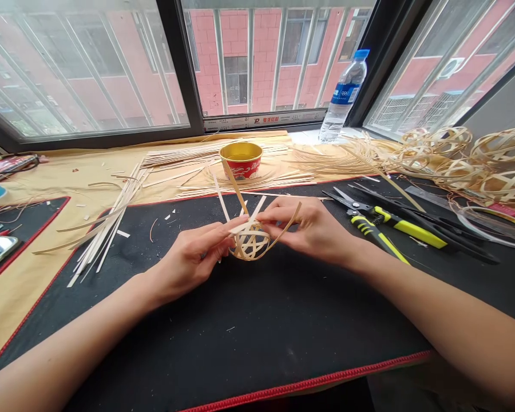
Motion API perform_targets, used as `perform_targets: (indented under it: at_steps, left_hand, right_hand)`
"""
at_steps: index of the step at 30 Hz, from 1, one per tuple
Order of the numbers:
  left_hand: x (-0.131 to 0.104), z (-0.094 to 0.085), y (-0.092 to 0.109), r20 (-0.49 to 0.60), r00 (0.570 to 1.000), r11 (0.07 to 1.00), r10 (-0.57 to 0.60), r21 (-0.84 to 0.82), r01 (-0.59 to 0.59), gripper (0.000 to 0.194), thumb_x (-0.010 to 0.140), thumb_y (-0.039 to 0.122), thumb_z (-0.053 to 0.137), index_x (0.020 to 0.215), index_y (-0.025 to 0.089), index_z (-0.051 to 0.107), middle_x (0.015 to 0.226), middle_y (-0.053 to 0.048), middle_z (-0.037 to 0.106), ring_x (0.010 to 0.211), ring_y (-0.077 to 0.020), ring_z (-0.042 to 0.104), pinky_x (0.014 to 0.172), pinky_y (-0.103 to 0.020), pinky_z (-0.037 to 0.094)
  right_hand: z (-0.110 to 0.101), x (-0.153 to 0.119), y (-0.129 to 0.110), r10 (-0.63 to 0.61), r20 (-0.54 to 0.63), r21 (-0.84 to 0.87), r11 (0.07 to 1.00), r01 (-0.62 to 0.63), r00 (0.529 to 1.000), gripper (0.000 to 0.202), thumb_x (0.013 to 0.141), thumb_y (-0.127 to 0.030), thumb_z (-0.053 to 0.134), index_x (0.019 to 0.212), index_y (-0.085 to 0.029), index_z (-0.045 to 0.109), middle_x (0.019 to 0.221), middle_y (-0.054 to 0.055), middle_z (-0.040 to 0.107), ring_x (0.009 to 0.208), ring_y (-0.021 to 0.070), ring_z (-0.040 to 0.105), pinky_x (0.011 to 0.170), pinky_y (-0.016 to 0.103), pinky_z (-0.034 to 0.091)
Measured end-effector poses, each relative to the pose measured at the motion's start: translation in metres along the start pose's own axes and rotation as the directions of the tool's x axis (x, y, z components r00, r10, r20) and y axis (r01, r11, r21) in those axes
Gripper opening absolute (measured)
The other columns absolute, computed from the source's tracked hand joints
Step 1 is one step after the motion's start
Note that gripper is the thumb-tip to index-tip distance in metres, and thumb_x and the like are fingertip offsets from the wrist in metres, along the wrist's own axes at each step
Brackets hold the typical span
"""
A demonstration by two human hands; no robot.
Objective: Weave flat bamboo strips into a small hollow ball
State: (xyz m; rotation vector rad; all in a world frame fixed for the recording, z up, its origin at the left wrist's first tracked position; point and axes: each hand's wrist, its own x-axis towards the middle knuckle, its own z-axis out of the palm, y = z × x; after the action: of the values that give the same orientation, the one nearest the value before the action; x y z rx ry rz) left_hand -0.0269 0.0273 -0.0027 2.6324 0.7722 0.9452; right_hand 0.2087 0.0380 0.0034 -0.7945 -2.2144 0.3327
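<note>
"Tan woven ball (pixel 252 243), where is it?"

"Over the black mat (pixel 257 332); the left hand (pixel 201 246) pinches its left side, the right hand (pixel 302 224) its upper right."

"What's in the way?"

"One upright strip end (pixel 240 194) crosses before the red tub (pixel 249 167); yellow-handled snips (pixel 363 223) lie farther right."

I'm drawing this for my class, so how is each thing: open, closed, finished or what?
Woven ball: partly woven, strips sticking out
Left hand: gripping the ball's left side
Right hand: pinching at the ball's right edge
Scissors: blades open
Bottle: capped
Red-and-gold tub: open-topped, upright
</note>
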Motion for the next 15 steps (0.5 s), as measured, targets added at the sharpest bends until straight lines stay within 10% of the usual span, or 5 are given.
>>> perform_targets:
  at_steps: [15]
  left_hand:
    - [-0.0030,0.0007,-0.0024,-0.034,0.997,0.997,0.066,0.043,-0.064,0.035,0.089,0.010,0.049,0.123,0.011,0.057,0.095,-0.011,0.069,0.081,-0.0129,0.067,0.070,-0.017,0.052]
  right_hand:
    - [0.0054,-0.0022,-0.0063,0.048,0.013,0.053,0.997,-0.049,0.999,0.015,0.078,-0.007,0.061,0.087,-0.012,0.071,0.076,0.004,0.064,0.064,0.0107,0.057,0.060,0.021,0.047]
